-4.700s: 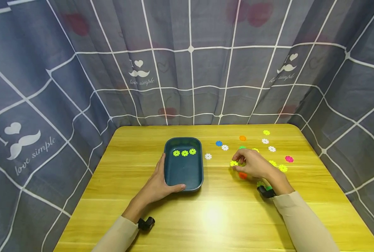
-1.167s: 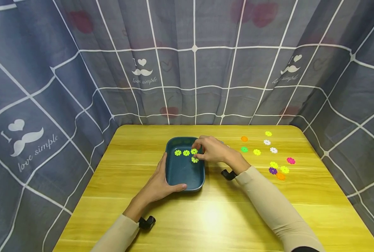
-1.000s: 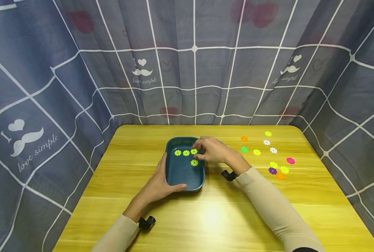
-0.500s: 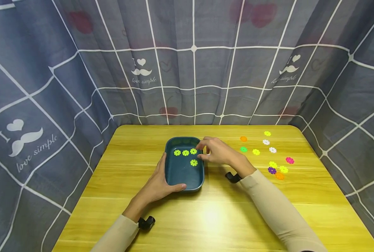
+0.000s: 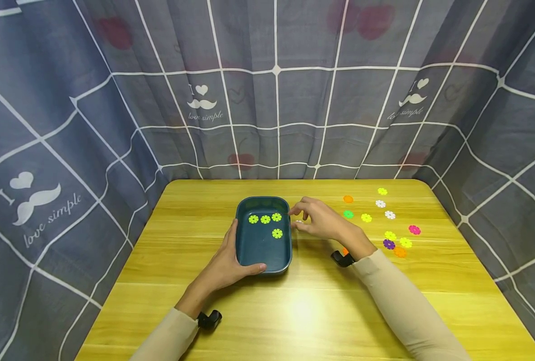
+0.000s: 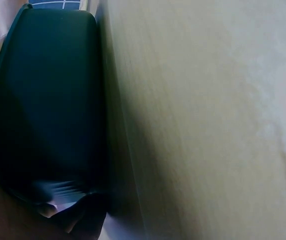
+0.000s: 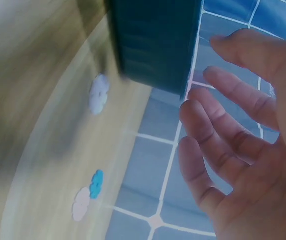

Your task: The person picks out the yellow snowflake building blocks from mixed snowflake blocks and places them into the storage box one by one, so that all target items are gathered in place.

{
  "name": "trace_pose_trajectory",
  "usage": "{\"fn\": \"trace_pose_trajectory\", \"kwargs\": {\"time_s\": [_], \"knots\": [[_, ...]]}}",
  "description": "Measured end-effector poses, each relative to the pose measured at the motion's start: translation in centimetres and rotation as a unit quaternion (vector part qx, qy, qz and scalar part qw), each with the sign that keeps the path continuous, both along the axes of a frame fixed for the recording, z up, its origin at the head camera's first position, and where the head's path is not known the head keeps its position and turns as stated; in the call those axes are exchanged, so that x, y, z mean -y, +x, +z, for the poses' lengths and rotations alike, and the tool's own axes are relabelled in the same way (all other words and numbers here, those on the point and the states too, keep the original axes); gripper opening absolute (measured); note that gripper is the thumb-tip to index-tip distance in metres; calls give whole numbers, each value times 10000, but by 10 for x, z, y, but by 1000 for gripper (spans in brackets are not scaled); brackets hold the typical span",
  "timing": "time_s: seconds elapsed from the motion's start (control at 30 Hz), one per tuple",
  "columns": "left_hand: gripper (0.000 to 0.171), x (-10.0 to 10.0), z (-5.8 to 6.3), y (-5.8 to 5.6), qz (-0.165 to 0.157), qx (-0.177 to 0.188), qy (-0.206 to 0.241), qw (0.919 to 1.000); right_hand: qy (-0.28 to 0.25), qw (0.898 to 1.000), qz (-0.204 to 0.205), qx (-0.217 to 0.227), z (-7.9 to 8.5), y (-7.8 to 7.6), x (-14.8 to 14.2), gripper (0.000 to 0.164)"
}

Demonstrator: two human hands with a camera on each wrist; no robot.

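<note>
In the head view, my left hand point(image 5: 224, 265) grips the dark blue-green tray point(image 5: 263, 255) at its near left corner, thumb over the near rim and fingers along the left wall. Inside lie flower-shaped interlocking discs, all yellow-green: three in a row, the rightmost being one disc point(image 5: 276, 217), and a single disc point(image 5: 277, 233) below it. Just right of the tray's right rim is my right hand point(image 5: 321, 219), fingers relaxed and holding nothing. The right wrist view shows its fingers point(image 7: 198, 120) apart from the tray wall point(image 7: 155, 45). A white disc point(image 5: 299, 221) shows partly behind the fingers.
Loose discs lie across the table's right side, among them a green disc point(image 5: 348, 214), a purple disc point(image 5: 388, 244) and a pink disc point(image 5: 414, 229). A blue disc point(image 7: 96, 184) appears in the right wrist view. A grey checked curtain point(image 5: 276, 100) encloses the table.
My right hand carried a yellow-green disc from the right into the tray, set it below the row and let go. It has since drawn back rightward past the rim. My left hand stayed.
</note>
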State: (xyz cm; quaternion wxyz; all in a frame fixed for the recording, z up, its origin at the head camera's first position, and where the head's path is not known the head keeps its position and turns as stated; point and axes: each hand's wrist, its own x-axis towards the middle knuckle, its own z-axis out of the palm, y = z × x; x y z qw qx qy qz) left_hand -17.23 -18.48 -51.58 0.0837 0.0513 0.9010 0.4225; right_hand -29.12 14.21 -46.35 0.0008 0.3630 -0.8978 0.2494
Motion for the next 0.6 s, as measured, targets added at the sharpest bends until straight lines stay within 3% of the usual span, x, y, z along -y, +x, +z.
{"fn": "trace_pose_trajectory", "kwargs": {"time_s": [0.33, 0.6], "knots": [[157, 0, 0, 0, 11, -26, -92, 10000, 0, 9995, -273, 186, -5, 5, -17, 37], [157, 0, -2, -1, 4, -54, -96, 9999, -31, 9991, -415, 80, -17, 5, -36, 36]]}}
